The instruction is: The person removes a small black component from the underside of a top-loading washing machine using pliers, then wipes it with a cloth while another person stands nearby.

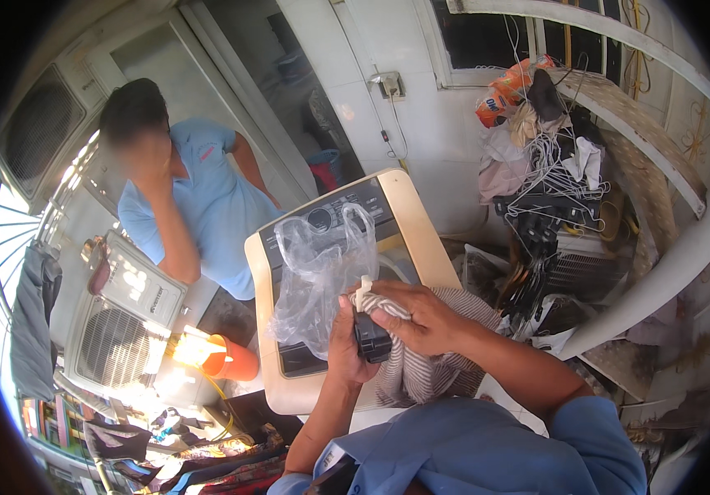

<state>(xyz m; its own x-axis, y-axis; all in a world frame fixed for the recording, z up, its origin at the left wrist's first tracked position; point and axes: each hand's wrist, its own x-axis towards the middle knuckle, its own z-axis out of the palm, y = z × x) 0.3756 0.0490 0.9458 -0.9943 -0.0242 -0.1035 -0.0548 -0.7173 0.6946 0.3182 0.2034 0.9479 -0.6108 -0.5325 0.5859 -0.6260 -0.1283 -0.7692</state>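
Note:
My left hand (346, 351) is closed around a small black boxy part (371, 340), whose exact kind I cannot make out. A striped grey and white cloth (429, 375) is bunched in my right hand (425, 318), its fingers pressing the cloth against the top of the black part. The rest of the cloth hangs down toward my shirt. Both hands are over the near side of a top-loading washing machine (417, 206) with a cream frame and dark control panel. On its lid lies a crumpled clear plastic bag (309, 276), just beyond my left hand.
A person in a light blue shirt (202, 186) stands across at the left, one hand raised to the head. Below are an outdoor air-conditioner unit (120, 330) and an orange bucket (231, 360). Hangers (557, 173) and piled clutter fill the right, beside a thick white pipe (660, 285).

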